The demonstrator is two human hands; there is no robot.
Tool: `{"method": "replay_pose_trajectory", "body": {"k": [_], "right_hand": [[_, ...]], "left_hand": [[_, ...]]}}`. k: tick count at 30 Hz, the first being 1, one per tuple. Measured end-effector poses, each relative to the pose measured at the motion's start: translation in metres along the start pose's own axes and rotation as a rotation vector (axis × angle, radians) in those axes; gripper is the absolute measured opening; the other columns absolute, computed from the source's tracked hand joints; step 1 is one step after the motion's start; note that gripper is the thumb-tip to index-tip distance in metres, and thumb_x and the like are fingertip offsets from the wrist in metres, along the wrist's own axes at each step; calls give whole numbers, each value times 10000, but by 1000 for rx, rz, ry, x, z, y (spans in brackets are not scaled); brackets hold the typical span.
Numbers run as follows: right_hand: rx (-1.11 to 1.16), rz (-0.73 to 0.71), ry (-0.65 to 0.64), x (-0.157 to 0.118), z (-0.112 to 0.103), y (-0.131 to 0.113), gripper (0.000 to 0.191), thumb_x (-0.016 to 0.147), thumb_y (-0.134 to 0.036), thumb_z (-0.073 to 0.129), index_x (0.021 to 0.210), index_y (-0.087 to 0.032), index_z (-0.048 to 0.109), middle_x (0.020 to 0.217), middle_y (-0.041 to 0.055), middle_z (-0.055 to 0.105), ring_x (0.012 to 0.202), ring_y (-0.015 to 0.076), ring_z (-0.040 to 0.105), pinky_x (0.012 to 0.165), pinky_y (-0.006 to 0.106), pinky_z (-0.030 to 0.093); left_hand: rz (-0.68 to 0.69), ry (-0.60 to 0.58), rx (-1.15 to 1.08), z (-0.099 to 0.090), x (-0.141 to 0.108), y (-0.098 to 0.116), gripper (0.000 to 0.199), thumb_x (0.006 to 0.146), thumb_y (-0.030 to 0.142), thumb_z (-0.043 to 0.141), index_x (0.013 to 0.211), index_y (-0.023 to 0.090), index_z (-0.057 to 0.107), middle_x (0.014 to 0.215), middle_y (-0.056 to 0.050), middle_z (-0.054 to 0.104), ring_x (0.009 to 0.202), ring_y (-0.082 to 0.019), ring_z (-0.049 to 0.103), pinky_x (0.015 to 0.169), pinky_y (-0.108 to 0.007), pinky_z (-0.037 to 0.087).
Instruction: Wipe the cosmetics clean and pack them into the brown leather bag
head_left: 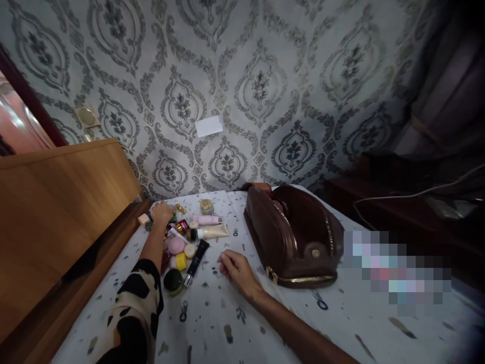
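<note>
My left hand (162,212) reaches to the far left of a cluster of cosmetics, its fingers bent down among the small items. What they grip, if anything, is hidden. Beside it lie a beige block (144,219), a gold item (181,208) and a red-and-gold jar (182,226). Closer in are a pink round item (176,246), a yellow-capped jar (181,261), a dark-lidded jar (173,281) and a black tube (197,262). My right hand (238,272) hovers or rests just right of the black tube, fingers curled, with nothing visible in them.
A brown leather toiletry bag (261,237) stands unzipped to the right. A pink tube (206,220), a cream tube (214,231) and a gold-lidded jar (206,206) lie toward the wall. A wooden panel (68,202) borders the left. Something blurred out lies at the right.
</note>
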State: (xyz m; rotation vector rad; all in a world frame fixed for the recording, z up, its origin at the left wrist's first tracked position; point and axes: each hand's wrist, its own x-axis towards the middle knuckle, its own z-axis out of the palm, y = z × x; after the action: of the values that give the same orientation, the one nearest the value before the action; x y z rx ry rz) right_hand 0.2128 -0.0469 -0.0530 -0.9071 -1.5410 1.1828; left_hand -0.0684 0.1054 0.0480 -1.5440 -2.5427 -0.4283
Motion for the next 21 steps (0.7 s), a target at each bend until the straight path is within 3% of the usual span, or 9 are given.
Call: {"method": "replay_pose_trajectory", "body": {"k": [5, 11, 18, 21], "right_hand": [[-3, 4, -13, 1, 0, 1, 453, 895, -591, 451, 725, -201, 605, 594, 13, 576, 517, 139, 496, 474, 242, 376], [-31, 19, -9, -1, 0, -1, 428, 900, -561, 458, 716, -199, 595, 586, 12, 567, 526, 142, 489, 484, 245, 369], [-19, 12, -2, -1, 0, 2, 415, 891, -549, 478, 719, -196, 612, 584, 7, 570, 518, 139, 478, 478, 241, 356], [-10, 7, 7, 1, 2, 6, 410, 891, -542, 482, 723, -194, 617, 585, 4, 570, 511, 133, 469, 473, 235, 349]], "left_hand": [[-30, -67, -5, 20, 12, -4, 627, 806, 576, 591, 1240, 124, 575, 1203, -250, 667, 1147, -398, 624, 905, -460, 461], [-22, -104, -70, 24, 18, -2, 595, 703, 489, 716, 1180, 152, 605, 1191, -237, 683, 1149, -395, 630, 872, -430, 475], [-90, -105, -292, -5, 9, -5, 598, 731, 518, 671, 1184, 132, 616, 1218, -269, 659, 1152, -450, 608, 830, -479, 489], [-46, -102, -451, -24, -1, -3, 588, 760, 508, 663, 1212, 138, 596, 1171, -202, 693, 1094, -369, 650, 788, -393, 517]]}}
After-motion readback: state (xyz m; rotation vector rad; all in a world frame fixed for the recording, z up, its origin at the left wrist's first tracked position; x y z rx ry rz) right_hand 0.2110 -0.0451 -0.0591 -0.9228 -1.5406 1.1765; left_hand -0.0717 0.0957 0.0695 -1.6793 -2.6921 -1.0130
